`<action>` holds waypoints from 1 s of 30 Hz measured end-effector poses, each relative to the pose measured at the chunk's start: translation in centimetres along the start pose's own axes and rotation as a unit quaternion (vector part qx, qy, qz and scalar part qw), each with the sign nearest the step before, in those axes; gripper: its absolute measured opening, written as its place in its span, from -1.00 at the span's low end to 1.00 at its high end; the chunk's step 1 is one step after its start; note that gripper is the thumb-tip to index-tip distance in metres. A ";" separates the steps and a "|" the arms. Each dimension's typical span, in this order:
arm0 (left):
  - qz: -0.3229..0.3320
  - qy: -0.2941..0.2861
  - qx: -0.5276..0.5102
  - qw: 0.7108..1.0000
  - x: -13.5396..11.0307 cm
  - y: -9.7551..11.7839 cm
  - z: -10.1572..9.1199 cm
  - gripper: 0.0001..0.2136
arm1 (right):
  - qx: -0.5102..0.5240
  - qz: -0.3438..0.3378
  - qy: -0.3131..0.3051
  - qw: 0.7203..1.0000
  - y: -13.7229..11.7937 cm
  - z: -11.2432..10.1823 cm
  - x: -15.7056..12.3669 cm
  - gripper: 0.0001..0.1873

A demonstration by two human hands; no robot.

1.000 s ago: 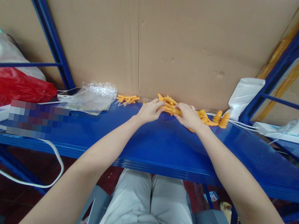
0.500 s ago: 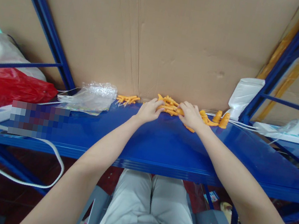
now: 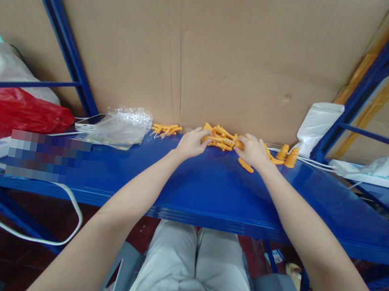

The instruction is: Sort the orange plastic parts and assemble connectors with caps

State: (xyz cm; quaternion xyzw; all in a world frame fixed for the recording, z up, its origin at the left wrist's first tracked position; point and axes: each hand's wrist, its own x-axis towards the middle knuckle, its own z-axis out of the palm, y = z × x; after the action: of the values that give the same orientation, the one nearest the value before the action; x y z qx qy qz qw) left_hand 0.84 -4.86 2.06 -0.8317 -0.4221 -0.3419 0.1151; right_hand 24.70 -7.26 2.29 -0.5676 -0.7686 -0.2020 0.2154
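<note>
A pile of orange, stick-like pieces (image 3: 221,139), some with short chains, lies at the back of the blue shelf (image 3: 206,183). At the pile's left end, my left hand (image 3: 192,143) curls its fingers round some of the pieces. My right hand (image 3: 254,152) has its thumb and fingers closed on pieces at the right end; its grip is partly hidden. Just below that hand is a single loose orange piece (image 3: 245,165). Past my right hand stand two orange cone-shaped pieces (image 3: 291,157), with more orange pieces beside them.
Left of the pile, a smaller group of orange pieces with chains (image 3: 165,130) sits beside clear plastic bags (image 3: 121,125). A cardboard sheet (image 3: 232,57) closes off the back. A white power strip (image 3: 373,175) and cables are at right, a red bag (image 3: 12,113) at left.
My right hand has shifted slightly right, and the loose piece below it is now apart from the hand. My left hand stays nearly in place; the pile's pieces are slightly rearranged.
</note>
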 end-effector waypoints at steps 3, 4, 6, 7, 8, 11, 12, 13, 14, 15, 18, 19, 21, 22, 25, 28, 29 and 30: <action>0.000 -0.001 0.002 1.000 0.0 -0.1 0.0 -0.77 | 0.005 0.014 0.002 1.000 0.2 0.1 0.1 -0.68; 0.001 -0.001 0.003 1.000 0.0 -0.2 0.1 -0.77 | 0.009 0.017 0.004 1.000 0.4 0.2 0.1 -0.69; 0.005 -0.001 0.005 1.000 0.0 -0.2 0.1 -0.77 | 0.020 0.017 0.008 1.000 0.6 0.4 0.1 -0.70; 0.008 -0.001 0.005 1.000 0.0 -0.3 0.2 -0.77 | 0.025 0.016 0.011 1.000 0.8 0.5 0.1 -0.70; 0.010 -0.002 0.005 1.000 0.0 -0.3 0.2 -0.77 | 0.029 0.014 0.014 0.999 0.9 0.5 0.1 -0.70; 0.015 -0.004 0.002 1.000 0.0 -0.4 0.3 -0.77 | 0.031 0.017 0.020 0.999 1.3 0.7 0.2 -0.69; 0.014 -0.006 0.000 1.000 0.0 -0.4 0.3 -0.77 | 0.032 0.023 0.023 0.999 1.6 0.7 0.3 -0.69; 0.014 -0.008 -0.002 1.000 0.0 -0.3 0.3 -0.78 | 0.033 0.031 0.028 0.999 1.9 0.7 0.4 -0.69; 0.012 -0.010 -0.005 1.000 0.0 -0.3 0.3 -0.78 | 0.037 0.039 0.035 0.998 2.2 0.7 0.4 -0.70; 0.011 -0.011 -0.008 1.000 0.0 -0.3 0.3 -0.78 | 0.042 0.048 0.042 0.997 2.6 0.7 0.5 -0.70; 0.010 -0.011 -0.015 1.000 0.0 -0.2 0.2 -0.79 | 0.057 0.094 0.055 0.992 4.2 0.2 0.7 -0.69; 0.010 -0.011 -0.017 1.000 -0.1 -0.2 0.2 -0.79 | 0.058 0.120 0.051 0.990 4.8 0.0 0.8 -0.68; 0.012 -0.012 -0.018 1.000 -0.1 -0.2 0.1 -0.79 | 0.057 0.183 0.027 0.981 6.0 -0.8 0.6 -0.66; 0.013 -0.012 -0.019 1.000 -0.1 -0.2 0.1 -0.79 | 0.056 0.216 0.008 0.975 6.7 -1.3 0.5 -0.66; 0.015 -0.012 -0.017 1.000 -0.1 -0.4 0.2 -0.78 | 0.032 0.299 -0.033 0.953 8.4 -3.0 -0.3 -0.69; 0.020 -0.010 -0.013 1.000 0.0 -0.5 0.3 -0.77 | 0.005 0.367 -0.098 0.925 9.5 -4.6 -1.2 -0.62; 0.023 -0.010 -0.012 1.000 0.0 -0.6 0.4 -0.77 | -0.006 0.393 -0.121 0.912 9.7 -5.0 -1.6 -0.57; 0.025 -0.010 -0.012 1.000 0.0 -0.6 0.4 -0.77 | -0.016 0.415 -0.140 0.899 9.9 -5.3 -1.9 -0.52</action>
State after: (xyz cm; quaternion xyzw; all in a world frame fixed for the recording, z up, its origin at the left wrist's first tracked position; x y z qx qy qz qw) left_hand 0.54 -4.30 1.68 -0.8468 -0.3979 -0.3356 0.1096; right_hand 35.23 -8.96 6.23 -0.8609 -0.4822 -0.0250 0.1603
